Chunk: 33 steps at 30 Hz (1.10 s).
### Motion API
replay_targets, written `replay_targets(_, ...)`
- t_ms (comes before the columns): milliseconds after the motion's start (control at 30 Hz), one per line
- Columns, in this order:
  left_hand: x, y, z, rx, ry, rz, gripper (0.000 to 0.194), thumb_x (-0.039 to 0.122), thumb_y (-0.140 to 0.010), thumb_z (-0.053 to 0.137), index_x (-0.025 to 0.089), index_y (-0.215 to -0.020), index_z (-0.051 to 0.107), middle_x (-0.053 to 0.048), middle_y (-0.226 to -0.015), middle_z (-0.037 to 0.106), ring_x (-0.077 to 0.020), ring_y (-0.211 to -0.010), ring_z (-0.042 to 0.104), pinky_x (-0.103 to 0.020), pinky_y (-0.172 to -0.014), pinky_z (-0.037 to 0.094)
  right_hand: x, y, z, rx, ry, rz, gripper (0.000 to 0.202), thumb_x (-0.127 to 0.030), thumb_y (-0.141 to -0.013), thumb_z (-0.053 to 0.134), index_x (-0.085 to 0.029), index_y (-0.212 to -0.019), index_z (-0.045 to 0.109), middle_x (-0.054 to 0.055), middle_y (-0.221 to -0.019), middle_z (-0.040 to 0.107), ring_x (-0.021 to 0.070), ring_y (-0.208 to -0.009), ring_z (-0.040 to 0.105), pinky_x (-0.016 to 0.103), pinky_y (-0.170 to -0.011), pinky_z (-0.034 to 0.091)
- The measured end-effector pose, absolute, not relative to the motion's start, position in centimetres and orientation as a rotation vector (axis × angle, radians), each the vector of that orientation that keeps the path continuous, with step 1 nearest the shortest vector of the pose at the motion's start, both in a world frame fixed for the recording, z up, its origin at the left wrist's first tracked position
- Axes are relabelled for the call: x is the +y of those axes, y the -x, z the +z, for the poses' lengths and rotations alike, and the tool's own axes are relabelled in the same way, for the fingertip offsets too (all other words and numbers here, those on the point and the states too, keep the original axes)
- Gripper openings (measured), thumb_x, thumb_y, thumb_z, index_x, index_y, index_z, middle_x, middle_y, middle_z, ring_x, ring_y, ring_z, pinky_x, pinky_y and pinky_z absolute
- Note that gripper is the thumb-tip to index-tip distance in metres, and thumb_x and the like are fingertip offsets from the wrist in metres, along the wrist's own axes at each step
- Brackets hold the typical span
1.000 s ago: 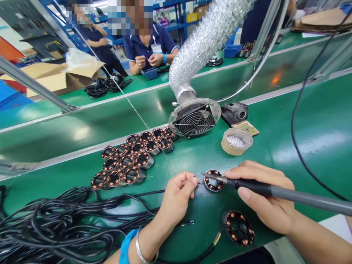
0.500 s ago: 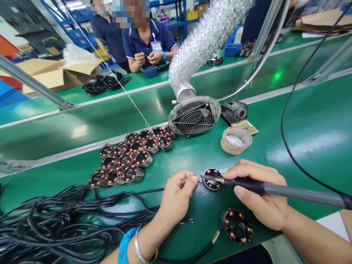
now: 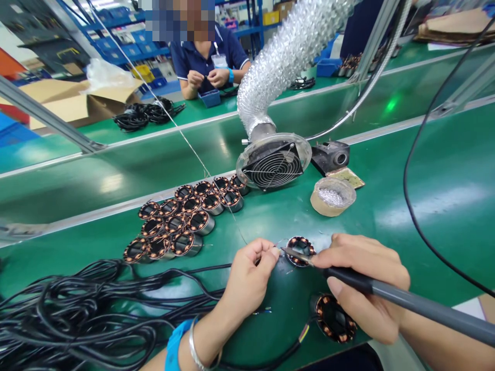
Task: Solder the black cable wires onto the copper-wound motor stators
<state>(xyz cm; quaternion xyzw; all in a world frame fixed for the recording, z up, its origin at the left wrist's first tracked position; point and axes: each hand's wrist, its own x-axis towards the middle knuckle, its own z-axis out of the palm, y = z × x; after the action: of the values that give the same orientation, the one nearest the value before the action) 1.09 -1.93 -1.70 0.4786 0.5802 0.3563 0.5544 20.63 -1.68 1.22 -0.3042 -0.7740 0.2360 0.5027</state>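
My right hand [image 3: 367, 283] is closed around the grip of a soldering iron [image 3: 410, 299]. Its tip reaches over a motor stator [image 3: 300, 251] with copper windings, to just beside my left fingertips. My left hand [image 3: 251, 275] is closed in a pinch on thin wire; a strand [image 3: 236, 225] coming down from above runs into it, and fine leads reach from it towards the stator. How many wires it holds is hidden by the fingers. A second stator [image 3: 334, 318], with a black cable and coloured wires attached, lies below my right hand.
Several stators [image 3: 185, 219] stand grouped at the back left. Black cables [image 3: 88, 309] pile at the left. A fume fan [image 3: 274, 167] on a foil duct, a round tub [image 3: 333, 197] and an iron holder [image 3: 331, 157] stand behind. A co-worker [image 3: 211, 62] sits opposite.
My right hand and the rear of the soldering iron have shifted slightly right and down, while the tip stays near my left fingertips. Behind, a standing person has gone from view.
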Motion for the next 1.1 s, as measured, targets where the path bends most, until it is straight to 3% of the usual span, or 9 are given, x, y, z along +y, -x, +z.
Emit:
replay_targets(533,-1.9,-1.1,-1.5,1.372,-1.144,0.840,0.030,0.045,-0.079,0.060,0.019,-0.065,0.053,0.006,-0.054,0.036,-0.0104,-0.052,0.029,-0.023,-0.053,0.028,-1.6,-21.1,1.1,-1.809,0.766,0.577,0.026,-0.013,-0.077,0.051,-0.022,-0.095,0.068,0.001,-0.062,0.060,0.0144,-0.047,0.048,0.029,-0.045,0.037)
replay_targets(833,-2.0,-1.1,-1.7,1.355,-1.129,0.846,0.030,0.043,-0.081,0.060,0.019,-0.066,0.051,0.006,-0.056,0.037,-0.0104,-0.053,0.030,-0.022,-0.053,0.028,-1.1,-21.0,0.3,-1.761,0.756,0.403,0.038,-0.011,-0.081,0.055,-0.024,-0.116,0.066,0.005,-0.082,0.067,0.0188,-0.065,0.059,0.033,-0.054,0.049)
replay_targets(1000,-2.1,-1.1,-1.7,1.340,-1.181,0.826,0.028,0.040,-0.086,0.055,0.019,-0.068,0.049,0.006,-0.059,0.038,-0.0112,-0.056,0.032,-0.023,-0.055,0.028,-1.0,-20.7,-1.5,-1.657,0.760,0.435,0.049,-0.006,-0.085,0.058,-0.024,-0.131,0.058,0.002,-0.083,0.069,0.0137,-0.059,0.060,0.027,-0.049,0.049)
replay_targets(1100,-2.2,-0.9,-1.7,1.329,-1.232,0.805,0.028,0.038,-0.089,0.052,0.019,-0.069,0.047,0.005,-0.061,0.038,-0.0117,-0.058,0.033,-0.024,-0.056,0.028,-0.6,-20.4,-1.8,-1.735,0.737,0.413,0.042,-0.003,-0.086,0.058,-0.023,-0.123,0.062,0.001,-0.081,0.070,0.0118,-0.059,0.062,0.025,-0.051,0.052)
